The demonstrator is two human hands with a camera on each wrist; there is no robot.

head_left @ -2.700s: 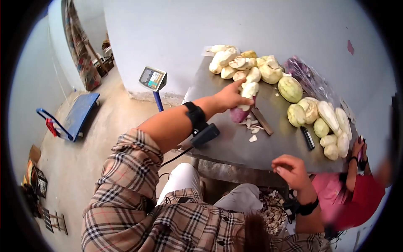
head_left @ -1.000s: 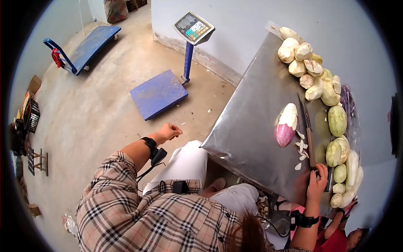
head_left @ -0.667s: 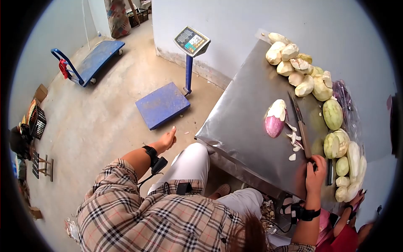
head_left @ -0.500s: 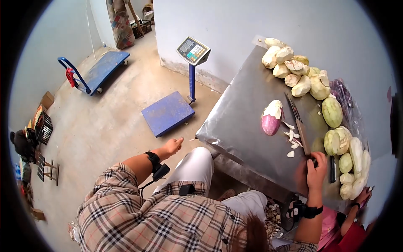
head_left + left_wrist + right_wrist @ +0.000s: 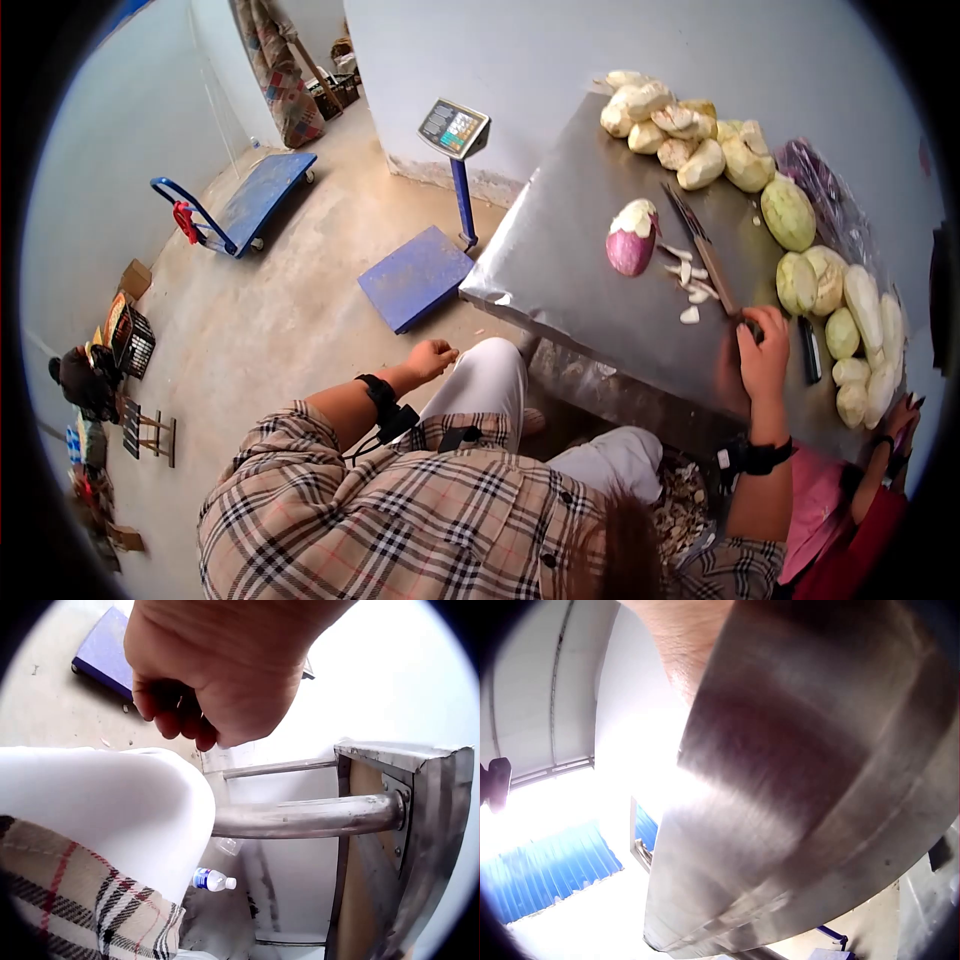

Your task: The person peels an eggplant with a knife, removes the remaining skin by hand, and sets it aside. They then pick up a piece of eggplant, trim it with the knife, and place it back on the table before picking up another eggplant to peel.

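Note:
My left hand (image 5: pixel 432 358) is held off the table by the left knee, its fingers loosely curled; the left wrist view shows nothing in them. On the metal table (image 5: pixel 560 285), my right hand (image 5: pixel 765 345) rests with bent fingers right at the handle end of a long knife (image 5: pixel 710 262). Something small and dark shows under those fingers, and I cannot tell whether they grip it. In the right wrist view the tabletop hides most of that hand. Left of the knife lies a partly peeled purple eggplant (image 5: pixel 632 240), with white peelings (image 5: pixel 690 280) between them.
Peeled eggplants (image 5: pixel 700 165) line the table's far and right sides, with a plastic bag (image 5: pixel 825 195) of purple ones behind. A black-handled tool (image 5: pixel 809 350) lies right of my hand. A platform scale (image 5: pixel 415 278) and blue trolley (image 5: pixel 262 205) stand left. Another person's hands (image 5: pixel 895 430) show at right.
My left hand has let go of the eggplant and moved off the table to my knee. My right hand has moved from the near edge onto the table by the knife handle.

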